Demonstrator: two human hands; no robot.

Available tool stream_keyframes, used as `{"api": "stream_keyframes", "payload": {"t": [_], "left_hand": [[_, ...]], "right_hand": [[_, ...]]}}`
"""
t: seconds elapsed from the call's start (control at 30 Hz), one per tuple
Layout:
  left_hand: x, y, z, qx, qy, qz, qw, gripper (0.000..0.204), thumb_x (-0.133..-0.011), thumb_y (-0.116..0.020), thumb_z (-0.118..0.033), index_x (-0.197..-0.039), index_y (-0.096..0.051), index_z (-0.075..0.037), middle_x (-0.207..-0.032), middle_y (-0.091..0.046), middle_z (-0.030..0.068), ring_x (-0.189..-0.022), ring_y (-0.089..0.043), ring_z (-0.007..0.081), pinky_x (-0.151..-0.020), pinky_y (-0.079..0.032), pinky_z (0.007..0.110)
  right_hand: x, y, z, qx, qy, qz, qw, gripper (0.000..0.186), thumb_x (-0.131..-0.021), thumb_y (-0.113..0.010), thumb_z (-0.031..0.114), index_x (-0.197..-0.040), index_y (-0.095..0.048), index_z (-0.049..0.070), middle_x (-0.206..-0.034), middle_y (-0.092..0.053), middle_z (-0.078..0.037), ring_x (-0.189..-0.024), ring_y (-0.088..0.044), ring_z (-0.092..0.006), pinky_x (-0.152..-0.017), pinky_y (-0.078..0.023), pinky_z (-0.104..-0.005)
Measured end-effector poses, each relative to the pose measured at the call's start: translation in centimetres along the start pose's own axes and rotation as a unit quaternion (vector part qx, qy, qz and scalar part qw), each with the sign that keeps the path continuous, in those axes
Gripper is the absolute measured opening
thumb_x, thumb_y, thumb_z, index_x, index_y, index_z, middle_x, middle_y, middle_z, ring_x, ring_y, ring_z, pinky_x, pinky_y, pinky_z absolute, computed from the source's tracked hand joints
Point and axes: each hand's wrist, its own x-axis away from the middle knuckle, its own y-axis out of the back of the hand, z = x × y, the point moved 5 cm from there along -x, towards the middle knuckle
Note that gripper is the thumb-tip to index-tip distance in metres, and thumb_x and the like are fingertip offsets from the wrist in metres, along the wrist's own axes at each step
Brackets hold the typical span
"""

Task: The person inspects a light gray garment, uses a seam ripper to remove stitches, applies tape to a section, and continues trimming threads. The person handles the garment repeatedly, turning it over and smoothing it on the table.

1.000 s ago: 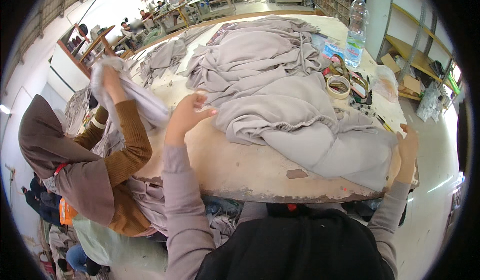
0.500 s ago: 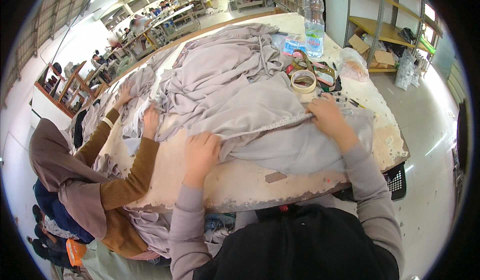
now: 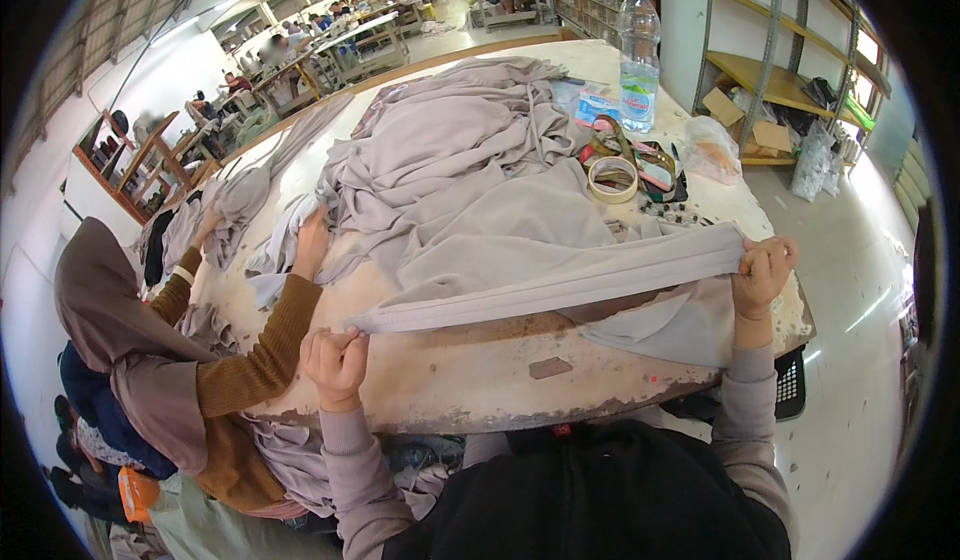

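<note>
A light grey garment with an elastic waistband [image 3: 550, 293] is pulled taut into a long straight strip near the table's front edge. My left hand [image 3: 335, 364] is closed on the strip's left end, thumb against the cloth. At the opposite end, my right hand [image 3: 764, 276] grips the band in a fist, close to the table's right edge. Below the band on the right hangs a flap of the same cloth [image 3: 670, 328], spread over the tabletop. Behind it lies a large rumpled heap of grey fabric [image 3: 450, 150].
On the worn table [image 3: 470, 365] stand a water bottle [image 3: 638, 65], a tape roll [image 3: 612, 179], a clear plastic bag [image 3: 712, 148] and small black-and-clear pieces [image 3: 680, 216]. At left, a co-worker in a brown sleeve [image 3: 255, 355] handles grey cloth. Shelving [image 3: 770, 80] stands beyond, right.
My hands have moved apart, the left one leftward and nearer, the right one to the right. The gathered band between them has stretched smooth and straight. The co-worker's farther hand has shifted.
</note>
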Motion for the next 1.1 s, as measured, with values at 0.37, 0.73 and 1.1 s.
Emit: {"api": "stream_keyframes", "payload": {"t": [0.37, 0.73, 1.1], "left_hand": [[-9.6, -4.8, 6.8, 0.302, 0.396, 0.076, 0.864, 0.014, -0.078, -0.057, -0.013, -0.079, -0.058, 0.001, -0.068, -0.057, 0.0116, -0.059, -0.053, 0.0213, -0.057, -0.041, 0.032], [-15.6, -6.0, -0.6, 0.538, 0.461, -0.011, 0.705, 0.014, -0.084, -0.052, -0.008, -0.085, -0.061, 0.002, -0.064, -0.050, -0.0068, -0.060, -0.041, 0.0007, -0.052, -0.034, 0.020], [-7.8, -9.1, -0.3, 0.363, 0.261, 0.352, 0.823, 0.040, -0.077, -0.064, -0.025, -0.108, -0.058, 0.000, -0.103, -0.061, 0.0163, -0.091, -0.060, 0.0272, -0.080, -0.046, 0.033]], "right_hand": [[-7.8, -5.1, 4.5, -0.113, -0.074, 0.219, 0.966, 0.018, -0.060, -0.062, 0.000, -0.070, -0.048, 0.005, -0.074, -0.051, -0.007, -0.078, -0.052, -0.0256, -0.078, -0.040, -0.0364], [-5.1, -7.2, 22.7, -0.586, -0.084, 0.356, 0.723, 0.035, -0.083, -0.064, 0.031, -0.099, -0.056, 0.002, -0.091, -0.061, -0.009, -0.082, -0.058, -0.0218, -0.076, -0.046, -0.0328], [-0.6, -10.9, 12.6, -0.576, -0.340, 0.539, 0.512, 0.025, -0.092, -0.053, 0.025, -0.082, -0.062, 0.004, -0.064, -0.050, 0.006, -0.055, -0.037, -0.0020, -0.048, -0.030, -0.0185]]}}
